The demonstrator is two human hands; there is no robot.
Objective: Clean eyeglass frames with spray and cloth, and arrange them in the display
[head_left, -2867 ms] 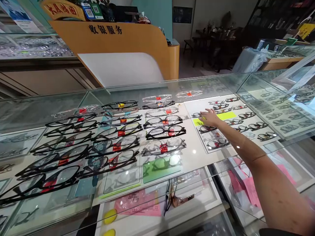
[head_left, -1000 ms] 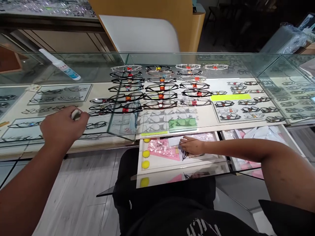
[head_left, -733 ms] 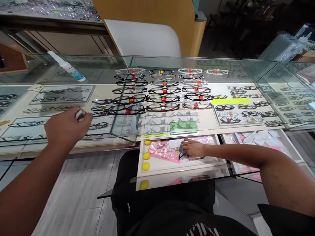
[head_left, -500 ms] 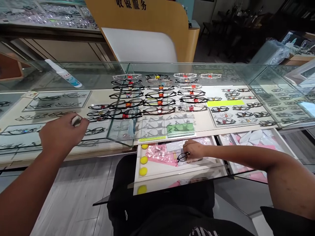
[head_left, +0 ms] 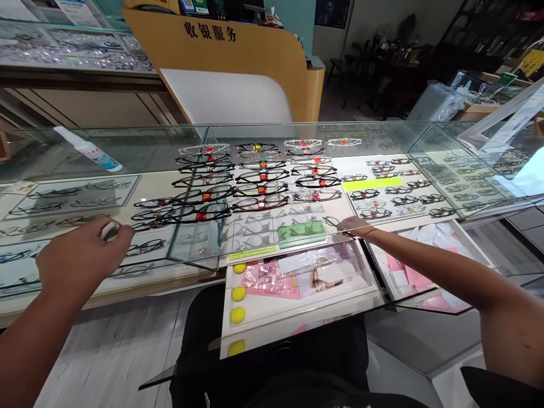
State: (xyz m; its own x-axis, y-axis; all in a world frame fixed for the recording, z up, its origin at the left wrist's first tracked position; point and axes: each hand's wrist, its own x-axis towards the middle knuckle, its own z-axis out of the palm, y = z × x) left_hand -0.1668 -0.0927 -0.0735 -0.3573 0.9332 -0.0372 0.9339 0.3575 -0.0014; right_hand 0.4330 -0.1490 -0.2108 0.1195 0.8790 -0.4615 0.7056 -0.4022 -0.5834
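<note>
Eyeglasses [head_left: 332, 221] jut leftward from the closed, gripping fingers [head_left: 346, 225] of the right hand [head_left: 357, 227].

Thin dark-framed eyeglasses [head_left: 331, 221], unfolded, in the right hand [head_left: 356, 226].

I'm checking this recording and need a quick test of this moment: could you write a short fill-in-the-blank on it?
The glasses are held in the person's ____ hand.
The other hand pinches a small ____ object.
The bag lying in the open drawer is ____.

Missing words: right; white; pink.
</note>
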